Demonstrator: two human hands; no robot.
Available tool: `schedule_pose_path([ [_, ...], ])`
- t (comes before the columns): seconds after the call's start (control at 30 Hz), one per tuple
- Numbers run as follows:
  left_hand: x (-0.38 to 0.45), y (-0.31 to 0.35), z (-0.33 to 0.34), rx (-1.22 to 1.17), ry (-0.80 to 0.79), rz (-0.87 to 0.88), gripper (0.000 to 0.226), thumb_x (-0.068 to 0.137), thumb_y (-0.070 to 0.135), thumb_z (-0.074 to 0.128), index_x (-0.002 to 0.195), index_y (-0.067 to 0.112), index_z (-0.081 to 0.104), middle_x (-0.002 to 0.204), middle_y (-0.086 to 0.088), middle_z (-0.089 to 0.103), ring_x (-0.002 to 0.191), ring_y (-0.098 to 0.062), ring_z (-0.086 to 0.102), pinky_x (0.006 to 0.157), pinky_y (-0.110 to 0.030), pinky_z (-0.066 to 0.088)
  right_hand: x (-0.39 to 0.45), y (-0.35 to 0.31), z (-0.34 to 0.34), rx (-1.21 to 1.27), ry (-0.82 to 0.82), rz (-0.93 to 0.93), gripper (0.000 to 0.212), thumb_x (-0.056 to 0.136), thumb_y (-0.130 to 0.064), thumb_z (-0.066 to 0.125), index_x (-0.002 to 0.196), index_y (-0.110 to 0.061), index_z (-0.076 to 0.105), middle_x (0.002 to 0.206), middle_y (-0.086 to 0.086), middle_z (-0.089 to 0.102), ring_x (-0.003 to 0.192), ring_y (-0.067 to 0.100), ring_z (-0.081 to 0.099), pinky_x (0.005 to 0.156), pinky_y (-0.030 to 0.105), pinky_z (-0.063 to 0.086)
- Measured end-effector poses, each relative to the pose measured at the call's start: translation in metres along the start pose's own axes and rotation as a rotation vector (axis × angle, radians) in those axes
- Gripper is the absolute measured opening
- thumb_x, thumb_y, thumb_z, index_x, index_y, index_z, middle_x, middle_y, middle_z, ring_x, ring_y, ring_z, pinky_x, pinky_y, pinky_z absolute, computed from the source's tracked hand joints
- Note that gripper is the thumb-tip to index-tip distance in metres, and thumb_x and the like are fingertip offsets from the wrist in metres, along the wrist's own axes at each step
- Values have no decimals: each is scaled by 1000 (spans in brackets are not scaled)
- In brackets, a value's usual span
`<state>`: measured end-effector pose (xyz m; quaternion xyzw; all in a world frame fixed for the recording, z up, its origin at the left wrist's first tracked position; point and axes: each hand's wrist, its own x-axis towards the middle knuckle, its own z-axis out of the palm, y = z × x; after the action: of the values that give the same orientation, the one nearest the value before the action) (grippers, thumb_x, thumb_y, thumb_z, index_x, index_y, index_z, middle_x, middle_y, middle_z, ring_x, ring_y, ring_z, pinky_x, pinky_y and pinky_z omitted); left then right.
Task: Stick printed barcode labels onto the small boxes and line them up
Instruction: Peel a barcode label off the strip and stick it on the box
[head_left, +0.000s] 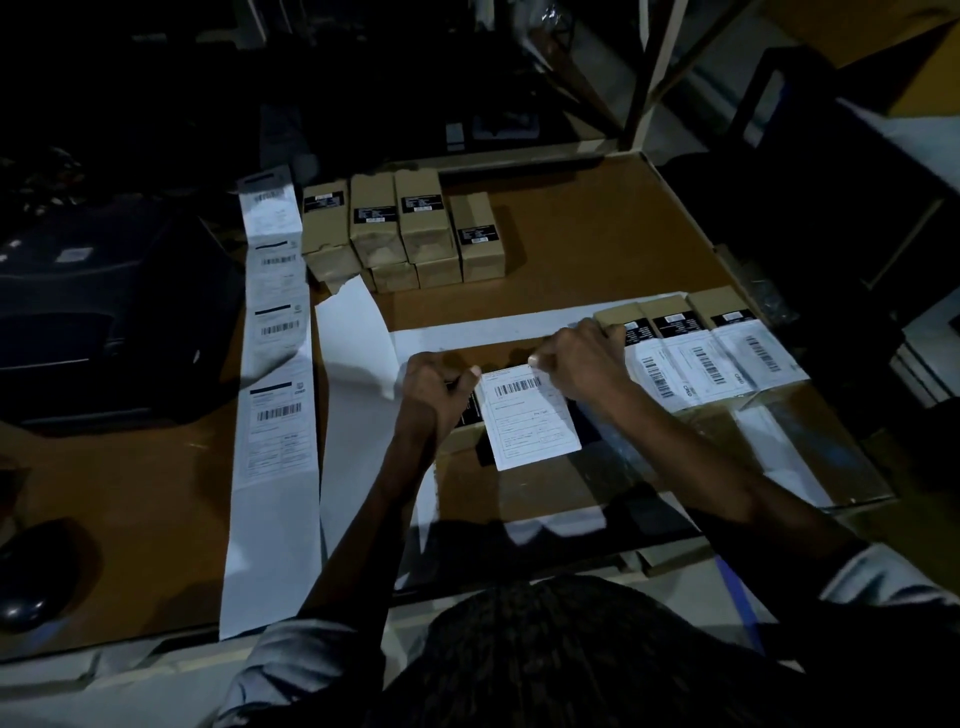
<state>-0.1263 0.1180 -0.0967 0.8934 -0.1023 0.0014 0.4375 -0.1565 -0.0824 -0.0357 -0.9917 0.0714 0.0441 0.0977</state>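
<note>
A white barcode label (530, 415) lies over a small brown box (462, 434) near the table's middle, hiding most of it. My left hand (434, 392) pinches the label's upper left corner. The upper right corner is pinched by my right hand (582, 358). To the right, three labelled boxes (711, 353) stand side by side in a row. Several unlabelled brown boxes (410, 228) with black stickers are grouped at the back. A long strip of printed labels (278, 353) runs down the table on the left.
A dark label printer (104, 306) sits at the left. Empty white backing paper (358, 338) curls beside the strip and stretches across toward the labelled row. A dark rounded object (31, 577) lies at the front left. The brown table's edge (691, 202) is at the right.
</note>
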Motion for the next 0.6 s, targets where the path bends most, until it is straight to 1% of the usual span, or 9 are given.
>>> schedule_pose_path([
  [0.1,-1,-2,2,-9,45,6,30,92,34,69,88,6,80,90,-5,73,94,-24,63,82,-34,51,-4,-21,6,6,-1,-46,20,94,-22,67,108,-33,74,117,3,65,124,29,42,100,52,27],
  [0.2,-6,1,0,-80,114,-35,31,89,32,73,97,3,77,109,-9,70,100,-18,61,79,-12,44,-11,-50,14,49,11,-134,16,95,-16,65,104,-26,75,111,2,63,122,27,42,97,48,27],
  [0.23,-8,3,-1,-99,133,-26,29,89,29,74,97,1,76,110,-10,70,97,-13,59,79,-10,44,-12,-53,14,43,20,-161,16,96,-17,65,104,-26,75,110,1,65,123,26,42,97,48,26],
  [0.33,-18,20,-9,-136,160,79,19,88,13,74,79,-3,77,93,-8,71,75,5,47,85,-27,47,-8,-37,9,36,-9,-129,18,97,-24,64,108,-34,76,114,-2,67,124,26,44,100,52,26],
  [0.4,-24,29,-15,-145,169,102,20,88,9,74,73,-4,76,88,-6,67,68,3,44,85,-30,45,-6,-19,5,-2,-4,-74,19,98,-33,61,111,-36,75,116,-1,68,123,26,47,102,51,27],
  [0.43,-26,32,-17,-137,179,111,21,88,7,73,71,-5,76,87,-11,68,68,-3,44,84,-28,43,-5,-11,4,1,6,-47,19,99,-36,59,110,-34,75,113,0,69,119,26,52,101,48,31],
  [0.5,-27,33,-16,-123,171,124,21,89,7,72,71,-4,76,88,-11,69,76,-17,51,88,-29,41,-5,-3,3,115,-11,-21,17,100,-32,60,101,-25,76,94,2,71,94,20,64,83,36,42],
  [0.53,-25,32,-15,-119,157,121,20,89,8,73,72,-3,77,88,-3,69,82,-19,54,90,-31,42,-6,0,5,232,-38,-12,16,101,-27,60,96,-21,75,85,0,70,83,16,65,74,30,43],
  [0.6,-24,28,-14,-126,145,94,16,88,12,74,79,1,79,86,19,62,95,-16,56,89,-32,46,-11,1,8,489,-60,25,17,102,-21,58,100,-17,75,88,-3,69,83,11,64,70,25,44],
])
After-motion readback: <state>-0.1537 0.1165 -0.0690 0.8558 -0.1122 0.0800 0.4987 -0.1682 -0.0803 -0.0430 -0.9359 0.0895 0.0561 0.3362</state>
